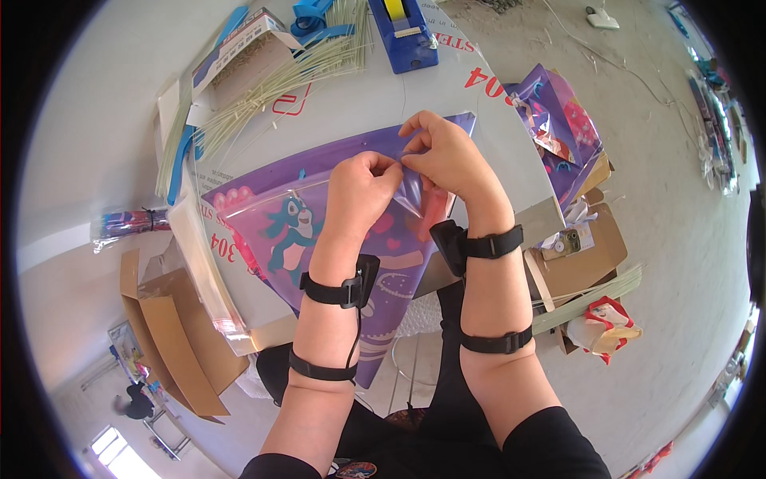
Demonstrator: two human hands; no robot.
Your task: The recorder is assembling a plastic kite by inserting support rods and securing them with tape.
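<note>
A purple plastic kite sail point(399, 279), roughly triangular and printed with a blue cartoon animal and pink hearts, lies across the table and hangs over its near edge. My left hand point(359, 191) is closed, its thumb and forefinger pinching the sail near the upper edge. Right beside it, my right hand point(455, 160) is closed too, with thumb and fingertips pinching the same edge. The film is bunched and creased below the fingertips. Whether a small part is between the fingers is hidden.
On the white table point(447, 96) stand a blue tape dispenser point(413, 52) and a heap of thin pale rods point(275, 96) by an open carton point(239, 60). More purple printed sheets point(582, 132) are off the right edge. Cardboard boxes point(179, 335) stand on both sides.
</note>
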